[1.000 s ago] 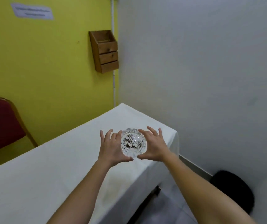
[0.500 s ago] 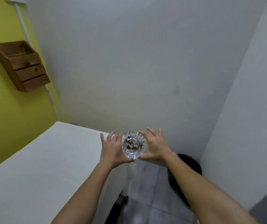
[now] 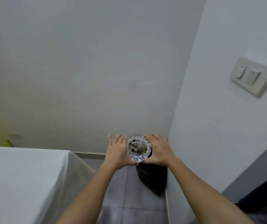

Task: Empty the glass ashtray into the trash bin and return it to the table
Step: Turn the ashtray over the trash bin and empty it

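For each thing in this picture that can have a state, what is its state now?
ashtray: upright, ash and butts inside, held in the air over the bin
left hand: pressed on the ashtray's left side
right hand: pressed on its right side
trash bin: on the floor, mostly hidden
light switch: position unclear

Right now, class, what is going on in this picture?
A person holds a glass ashtray between the left hand and the right hand. It is upright, with ash in it, and is held over a dark bin on the floor in the corner. The white table stands to the left. Nothing has been tipped out yet.
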Demonstrator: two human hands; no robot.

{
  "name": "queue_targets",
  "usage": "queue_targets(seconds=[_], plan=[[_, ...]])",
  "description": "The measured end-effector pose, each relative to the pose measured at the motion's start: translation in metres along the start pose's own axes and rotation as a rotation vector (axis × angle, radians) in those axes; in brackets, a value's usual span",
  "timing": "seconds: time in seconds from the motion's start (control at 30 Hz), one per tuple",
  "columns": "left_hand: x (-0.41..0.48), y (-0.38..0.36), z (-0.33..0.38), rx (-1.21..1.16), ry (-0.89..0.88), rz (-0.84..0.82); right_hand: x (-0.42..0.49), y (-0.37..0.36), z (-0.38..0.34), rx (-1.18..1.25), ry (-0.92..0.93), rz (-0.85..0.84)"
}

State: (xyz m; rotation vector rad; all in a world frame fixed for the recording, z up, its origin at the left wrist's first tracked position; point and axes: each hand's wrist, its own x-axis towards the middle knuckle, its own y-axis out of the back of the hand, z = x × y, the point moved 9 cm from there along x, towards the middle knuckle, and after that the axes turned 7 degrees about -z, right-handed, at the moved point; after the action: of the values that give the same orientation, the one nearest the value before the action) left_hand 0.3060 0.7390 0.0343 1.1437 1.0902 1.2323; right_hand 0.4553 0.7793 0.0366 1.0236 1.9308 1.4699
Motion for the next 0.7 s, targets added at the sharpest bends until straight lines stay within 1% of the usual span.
queue_targets(seconds=[0.23, 0.33, 0.5, 0.6, 0.7], plan=[[0.090, -0.028, -0.001, -0.031, -0.134, -0.073, 0.044, -0.013, 0.059, 0.051, -0.165, -0.007], [0.132, -0.036, -0.004, -0.028, -0.204, -0.098, 0.067, -0.020, 0.078, 0.122, -0.240, 0.004], [0.185, -0.054, -0.001, -0.017, -0.297, -0.165, 0.096, -0.027, 0.105, 0.251, -0.317, 0.017], [0.205, -0.067, 0.004, -0.026, -0.326, -0.191, 0.100, -0.038, 0.124, 0.396, -0.371, 0.012], [0.221, -0.084, 0.011, -0.010, -0.354, -0.208, 0.103, -0.052, 0.144, 0.434, -0.409, 0.005]])
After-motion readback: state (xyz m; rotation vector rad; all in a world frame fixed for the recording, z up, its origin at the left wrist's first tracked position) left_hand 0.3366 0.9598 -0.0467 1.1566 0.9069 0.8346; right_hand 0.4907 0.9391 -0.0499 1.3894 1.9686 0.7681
